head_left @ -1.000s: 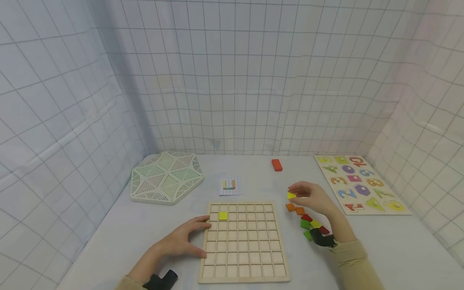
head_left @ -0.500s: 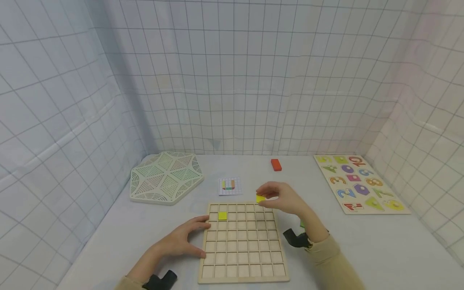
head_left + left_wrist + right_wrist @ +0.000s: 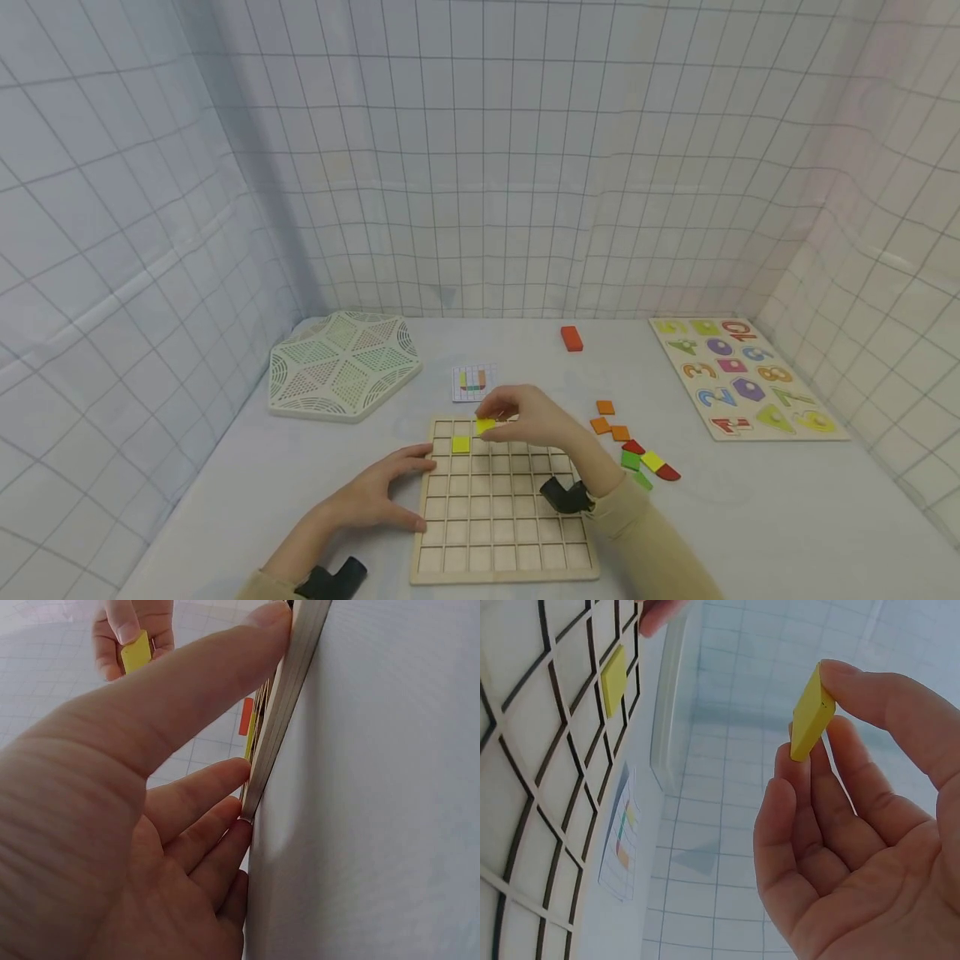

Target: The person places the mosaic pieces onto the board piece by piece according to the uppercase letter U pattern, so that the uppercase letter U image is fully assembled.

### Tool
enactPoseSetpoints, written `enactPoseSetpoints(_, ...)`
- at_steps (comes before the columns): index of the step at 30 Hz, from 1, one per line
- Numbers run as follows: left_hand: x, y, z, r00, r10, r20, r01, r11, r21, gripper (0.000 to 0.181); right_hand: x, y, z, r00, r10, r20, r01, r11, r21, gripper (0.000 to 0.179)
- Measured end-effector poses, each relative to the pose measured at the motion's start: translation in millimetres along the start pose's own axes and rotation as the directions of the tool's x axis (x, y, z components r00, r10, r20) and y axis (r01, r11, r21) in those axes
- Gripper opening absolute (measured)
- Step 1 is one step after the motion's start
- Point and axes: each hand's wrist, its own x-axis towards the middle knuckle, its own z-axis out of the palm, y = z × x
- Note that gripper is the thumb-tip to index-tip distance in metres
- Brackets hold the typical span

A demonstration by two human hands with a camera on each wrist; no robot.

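Note:
My right hand (image 3: 528, 418) pinches a yellow square tile (image 3: 811, 716) between thumb and fingertips, held above the far part of a wooden grid board (image 3: 480, 577). A second yellow tile (image 3: 461, 445) lies in a cell near the board's far left corner. My left hand (image 3: 377, 493) rests at the board's left side, its thumb and fingertips touching the edge without curling round it. Up close in the left wrist view, the thumb and fingers lie along the board's rim (image 3: 289, 697).
Right of the board lie several loose tiles: orange (image 3: 600, 425), green (image 3: 631, 459), yellow (image 3: 652, 461) and red (image 3: 667, 472). Behind it is a small pattern card (image 3: 472, 383). A red block (image 3: 572, 338), a white hexagonal board (image 3: 345, 367) and a number puzzle (image 3: 746, 379) stand farther out.
My right hand has carried the yellow tile leftward from beside the loose tiles to above the board, uncovering those tiles. The left hand has stayed put.

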Motion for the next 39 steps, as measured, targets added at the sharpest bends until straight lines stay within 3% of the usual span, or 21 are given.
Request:
enactPoseSetpoints(9, -1.1, 0.9, -0.5, 1.0, 0.026, 0.003, -0.026, 1.0, -0.015, 0.071, 15.3, -1, 21, 0.998, -0.031, 0.058, 0.032, 0.999, -0.003, 0.023)
enactPoseSetpoints(19, -0.9, 0.3, -0.4, 0.999, 0.039, 0.005, -0.039, 0.999, -0.011, 0.071, 23.3, 11, 37, 0.995, 0.026, 0.096, -0.027, 1.0, 0.007, 0.02)
enactPoseSetpoints(27, -0.3, -0.5, 1.1, 1.0, 0.015, 0.0, -0.015, 1.0, 0.017, 0.074, 25.5, 19, 46, 0.991, 0.041, 0.126, -0.046, 0.998, 0.04, 0.021)
enactPoseSetpoints(39, -0.3, -1.1, 0.5, 1.0, 0.023, 0.001, -0.023, 1.0, 0.012, 0.073, 24.4, 25, 50, 0.988, 0.076, 0.131, -0.08, 0.997, 0.023, 0.023)
